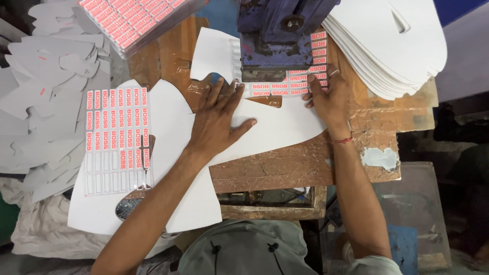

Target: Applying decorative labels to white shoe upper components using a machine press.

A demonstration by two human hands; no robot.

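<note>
White sheet [275, 127] under both hands, blue press [280, 35] hiding its top

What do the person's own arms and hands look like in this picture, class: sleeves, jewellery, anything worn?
Both forearms are bare, with no gloves and no sleeves reaching the forearms. The right hand has a ring on one finger, and a thin red thread band is tied round that wrist. The left hand and its wrist carry nothing. A grey garment with dark drawstrings shows at the bottom.
</note>
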